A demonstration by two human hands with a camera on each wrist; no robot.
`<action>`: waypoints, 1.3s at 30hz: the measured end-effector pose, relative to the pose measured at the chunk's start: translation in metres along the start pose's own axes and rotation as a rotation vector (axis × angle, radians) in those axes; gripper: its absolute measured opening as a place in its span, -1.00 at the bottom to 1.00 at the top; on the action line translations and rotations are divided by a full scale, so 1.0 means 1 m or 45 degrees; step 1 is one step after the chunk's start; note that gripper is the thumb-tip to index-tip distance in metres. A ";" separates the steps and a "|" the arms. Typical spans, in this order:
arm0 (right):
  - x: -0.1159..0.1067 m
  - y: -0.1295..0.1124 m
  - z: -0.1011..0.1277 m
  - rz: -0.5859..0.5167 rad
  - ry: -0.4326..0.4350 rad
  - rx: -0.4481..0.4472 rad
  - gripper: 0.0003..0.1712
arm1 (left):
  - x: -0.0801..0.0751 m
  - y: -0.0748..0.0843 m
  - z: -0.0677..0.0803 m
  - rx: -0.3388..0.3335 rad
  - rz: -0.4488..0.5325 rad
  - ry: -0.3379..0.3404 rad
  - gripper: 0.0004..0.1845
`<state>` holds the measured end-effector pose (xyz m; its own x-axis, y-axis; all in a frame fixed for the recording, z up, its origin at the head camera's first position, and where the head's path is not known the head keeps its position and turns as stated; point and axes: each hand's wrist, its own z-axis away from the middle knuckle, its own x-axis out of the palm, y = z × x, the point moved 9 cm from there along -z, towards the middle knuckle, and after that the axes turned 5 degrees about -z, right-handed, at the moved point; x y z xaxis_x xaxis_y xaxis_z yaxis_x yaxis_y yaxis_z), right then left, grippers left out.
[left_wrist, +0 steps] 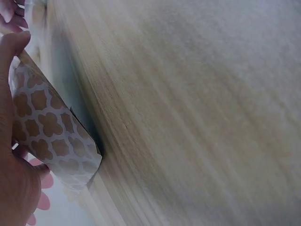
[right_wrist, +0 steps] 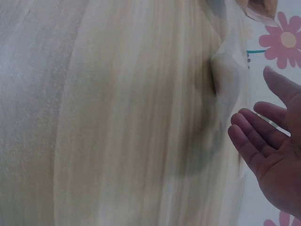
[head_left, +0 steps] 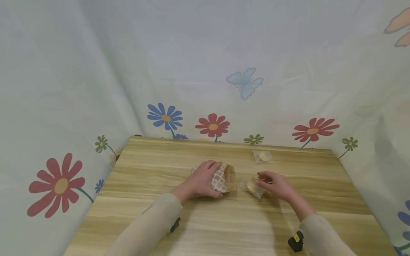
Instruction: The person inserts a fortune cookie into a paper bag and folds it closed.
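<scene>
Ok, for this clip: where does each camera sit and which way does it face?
Head: worn high, looking forward and down at the light wooden table; both beige-sleeved arms show, left hand gripping the patterned brown paper bag, right hand by the clear-wrapped round cookie.
Left wrist: low, along the tabletop; palm and the bag show.
Right wrist: low, along the tabletop; relaxed fingers and clear wrapper show.
Head and left wrist share the bag.

Matt wood-grain table (head_left: 224,220), patterned paper bag (head_left: 221,177), glossy clear-plastic packet (head_left: 254,187)
</scene>
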<state>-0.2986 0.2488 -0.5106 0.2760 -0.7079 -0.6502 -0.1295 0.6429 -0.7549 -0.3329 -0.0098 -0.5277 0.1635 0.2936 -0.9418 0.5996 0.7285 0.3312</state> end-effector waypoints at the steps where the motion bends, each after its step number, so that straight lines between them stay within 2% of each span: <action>1: 0.002 0.002 -0.001 0.000 0.002 0.001 -0.39 | 0.000 0.000 0.000 0.001 0.001 0.003 0.35; 12: 0.012 0.013 -0.006 -0.031 0.071 -0.040 -0.47 | 0.000 -0.003 0.000 0.007 -0.015 0.026 0.35; 24: 0.026 0.000 -0.007 -0.074 -0.049 -0.066 -0.45 | 0.001 -0.006 0.000 -0.016 -0.013 0.009 0.33; 39: 0.040 -0.004 -0.011 -0.192 -0.088 -0.024 -0.48 | 0.000 -0.004 0.000 -0.002 -0.031 0.000 0.33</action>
<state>-0.2978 0.2145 -0.5349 0.3582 -0.7738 -0.5225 -0.0993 0.5249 -0.8454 -0.3357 -0.0125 -0.5295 0.1491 0.2759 -0.9496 0.6022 0.7363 0.3085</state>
